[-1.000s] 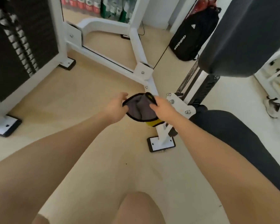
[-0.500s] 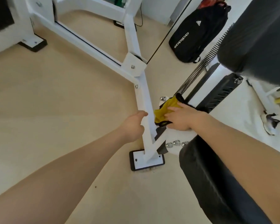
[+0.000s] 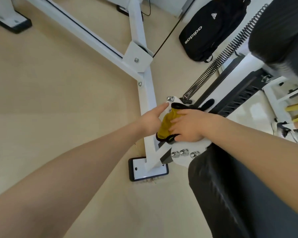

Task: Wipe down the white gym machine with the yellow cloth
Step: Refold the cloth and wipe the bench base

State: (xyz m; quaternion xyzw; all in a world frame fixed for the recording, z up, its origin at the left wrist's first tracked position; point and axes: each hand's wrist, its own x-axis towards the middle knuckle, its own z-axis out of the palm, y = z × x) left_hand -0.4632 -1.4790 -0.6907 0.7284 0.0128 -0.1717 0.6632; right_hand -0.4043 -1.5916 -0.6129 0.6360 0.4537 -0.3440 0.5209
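The yellow cloth (image 3: 166, 123), edged in black, lies bunched on a white bolted bracket of the white gym machine (image 3: 147, 93). My right hand (image 3: 187, 125) presses flat on the cloth with spread fingers. My left hand (image 3: 151, 120) reaches in from the left, its fingers extended along the white frame bar, the fingertips touching the bracket just left of the cloth. The machine's white bars run from the top left down to a foot plate (image 3: 147, 169) on the floor.
A black padded seat (image 3: 230, 194) fills the lower right and another dark pad (image 3: 280, 31) the upper right. A long spring (image 3: 220, 55) slants beside a black rail. A black backpack (image 3: 212, 26) lies on the beige floor.
The view has closed in on the bracket. My right hand has slid the cloth slightly down the bracket, and my left hand has moved from the frame bar up against the cloth's left side.
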